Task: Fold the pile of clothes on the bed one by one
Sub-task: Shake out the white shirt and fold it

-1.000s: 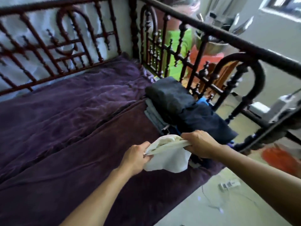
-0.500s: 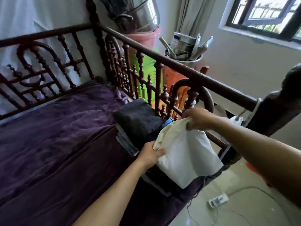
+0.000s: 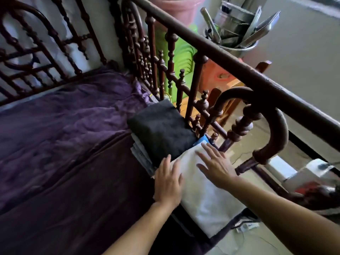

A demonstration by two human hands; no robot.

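Together, hands (image 3: pixel 168 183) flat, on white garment (image 3: pixel 207 203)

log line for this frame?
left hand: flat on white cloth edge | right hand: flat on white cloth | dark folded garment: alongside

To the left I see the purple bedcover (image 3: pixel 64 135) lying wide and flat, so a hand can pass there freely. To the right, the wooden rail (image 3: pixel 230 60) and its spindles stand just beside the folded stack (image 3: pixel 161 133) and block that side

pink bucket (image 3: pixel 176 8), green stools (image 3: pixel 182 57), steel pot of utensils (image 3: pixel 237 46), power strip (image 3: pixel 246 226)
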